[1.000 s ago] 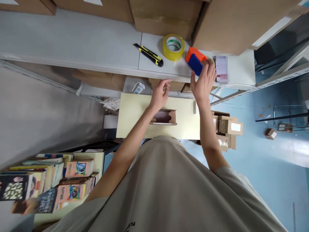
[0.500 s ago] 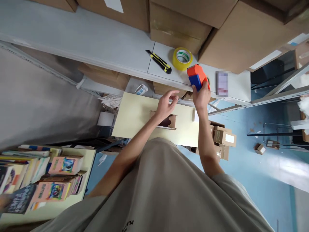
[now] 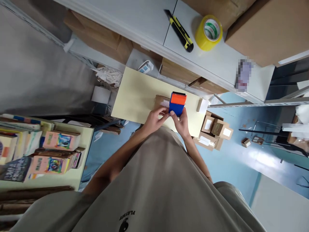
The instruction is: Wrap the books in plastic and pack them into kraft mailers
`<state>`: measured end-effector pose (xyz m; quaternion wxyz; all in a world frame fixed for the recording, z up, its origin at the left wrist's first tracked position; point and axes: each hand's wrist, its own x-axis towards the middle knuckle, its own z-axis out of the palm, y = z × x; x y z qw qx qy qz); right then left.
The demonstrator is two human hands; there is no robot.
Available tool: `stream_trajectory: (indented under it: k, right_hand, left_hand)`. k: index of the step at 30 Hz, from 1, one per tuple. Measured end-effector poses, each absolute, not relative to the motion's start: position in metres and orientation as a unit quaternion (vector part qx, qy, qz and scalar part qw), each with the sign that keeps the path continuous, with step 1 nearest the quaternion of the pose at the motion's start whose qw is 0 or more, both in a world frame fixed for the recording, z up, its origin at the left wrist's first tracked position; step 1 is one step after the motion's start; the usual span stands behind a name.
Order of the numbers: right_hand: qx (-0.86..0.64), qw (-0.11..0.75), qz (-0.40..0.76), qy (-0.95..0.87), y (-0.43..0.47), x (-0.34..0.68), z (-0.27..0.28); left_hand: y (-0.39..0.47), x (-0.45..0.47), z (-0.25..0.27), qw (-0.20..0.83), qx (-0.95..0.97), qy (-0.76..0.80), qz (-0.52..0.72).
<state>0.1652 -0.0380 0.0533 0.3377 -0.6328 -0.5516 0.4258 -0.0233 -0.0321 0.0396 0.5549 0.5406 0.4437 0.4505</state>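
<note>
An orange and blue tape dispenser with a dark toothed edge is held upright above the cream tabletop. My right hand is closed around its lower right side, thumb across the blue face. Against its lower left edge, my left hand has thumb and fingers drawn together; whether tape lies between them is too small to see. Behind the hands sits a small brown cardboard box, partly covered, with a whitish patch near the dispenser.
On the grey shelf above lie a yellow and black utility knife and a yellow tape roll. A small white box stands at the table's right end. Cardboard boxes are on the floor; books fill the left.
My right hand has brought the tape dispenser down from the shelf edge to above the table. The left hand has come to its side. The view has shifted lower and closer to the table.
</note>
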Motion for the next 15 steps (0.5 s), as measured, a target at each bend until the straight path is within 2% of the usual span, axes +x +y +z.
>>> stream_trajectory:
  k: [3, 8, 15]
  right_hand:
    - [-0.636, 0.324, 0.436, -0.548, -0.043, 0.163, 0.057]
    - [-0.621, 0.241, 0.464, -0.584, -0.047, 0.163, 0.069]
    - [-0.607, 0.141, 0.444, -0.643, -0.043, 0.157, 0.097]
  left_hand:
    - [-0.029, -0.04, 0.035, 0.567, 0.544, 0.433, 0.442]
    - [-0.006, -0.072, 0.009, 0.671, 0.452, 0.4, 0.431]
    - [0.015, -0.099, 0.006, 0.678, 0.424, 0.411, 0.437]
